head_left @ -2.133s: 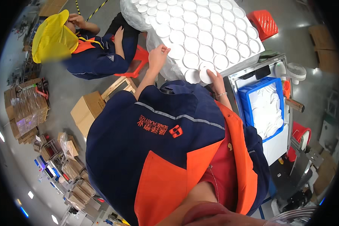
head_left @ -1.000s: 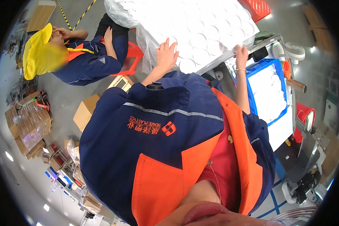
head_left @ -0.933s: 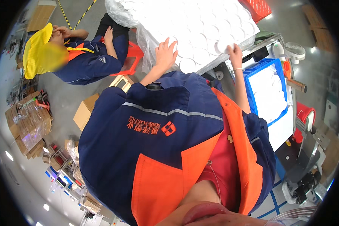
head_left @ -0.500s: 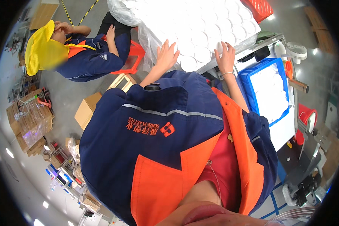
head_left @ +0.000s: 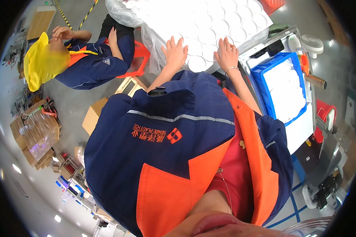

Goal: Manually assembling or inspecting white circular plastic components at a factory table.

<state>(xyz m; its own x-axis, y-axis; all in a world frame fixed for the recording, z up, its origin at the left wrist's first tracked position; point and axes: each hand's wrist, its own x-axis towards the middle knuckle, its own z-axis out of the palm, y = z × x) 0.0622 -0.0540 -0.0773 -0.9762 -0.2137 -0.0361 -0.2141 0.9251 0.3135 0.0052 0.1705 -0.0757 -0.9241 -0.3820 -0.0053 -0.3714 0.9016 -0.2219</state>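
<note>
Rows of white round pieces (head_left: 206,35), like lids or shallow cups, stand packed side by side in front of me. My left hand (head_left: 175,53) lies at their near left edge, fingers spread and stretched forward. Over the near right edge rests my right hand (head_left: 227,54), also open, its fingertips on or just above the outermost pieces. One white round piece (head_left: 197,63) at the near corner sits between the two hands. Neither hand holds anything. Crumpled clear plastic film (head_left: 151,41) hangs down along the left side of the stack.
To the right, a blue crate (head_left: 269,104) with white contents stands on a white worktop (head_left: 301,136), near a small white fan (head_left: 312,44). A person in a yellow cap (head_left: 35,65) sits at left on a red stool (head_left: 140,59). An open cardboard box (head_left: 95,114) stands at my left.
The view has shifted slightly. My right hand has moved a little left, closer to my left hand, whose fingers are more spread. The white pieces appear unmoved in their rows.
</note>
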